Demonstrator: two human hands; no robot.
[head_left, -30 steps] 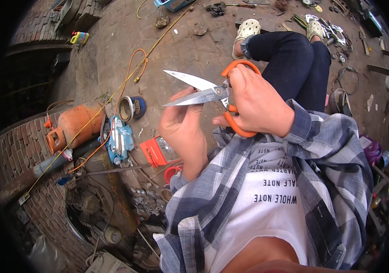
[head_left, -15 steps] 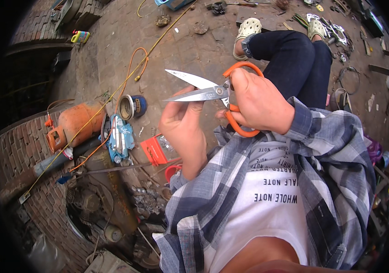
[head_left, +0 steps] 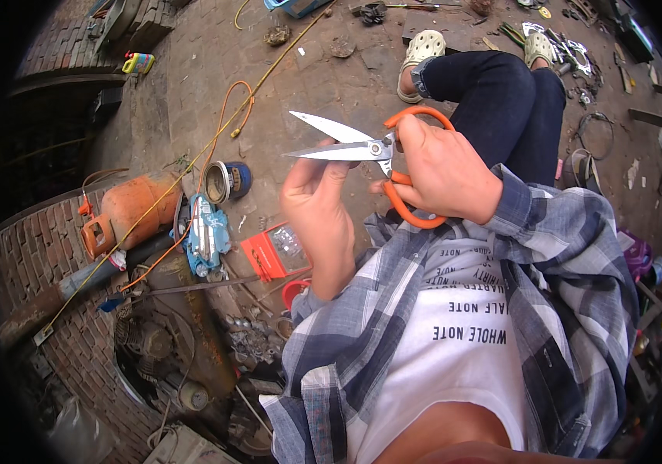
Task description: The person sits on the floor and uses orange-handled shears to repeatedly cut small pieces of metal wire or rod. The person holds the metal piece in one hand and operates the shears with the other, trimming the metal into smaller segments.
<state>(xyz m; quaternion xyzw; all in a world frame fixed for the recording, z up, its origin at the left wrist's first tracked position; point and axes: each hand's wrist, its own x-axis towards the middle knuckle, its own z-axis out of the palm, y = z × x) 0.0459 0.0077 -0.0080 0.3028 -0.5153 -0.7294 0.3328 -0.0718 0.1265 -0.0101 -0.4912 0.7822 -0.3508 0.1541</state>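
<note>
My right hand [head_left: 445,174] grips the orange handles of large scissors [head_left: 375,148], whose silver blades are spread apart and point left. My left hand [head_left: 317,205] has its fingers closed at the underside and back of the lower blade, thumb against it; what lies between those fingertips is hidden by the blade. Both hands are over my lap, just left of my bent legs [head_left: 489,85] in dark jeans and pale clogs.
An orange gas cylinder [head_left: 134,209], yellow and orange hoses, a blue-labelled can [head_left: 234,182], a blue tool-like object [head_left: 206,240] and a red box [head_left: 261,257] lie at left. Machinery [head_left: 157,344] is at lower left; scattered metal parts [head_left: 578,58] lie by my feet.
Both hands and the scissors have shifted slightly right and up. The upper blade has tilted a little, its tip moving up and right. The grip looks the same.
</note>
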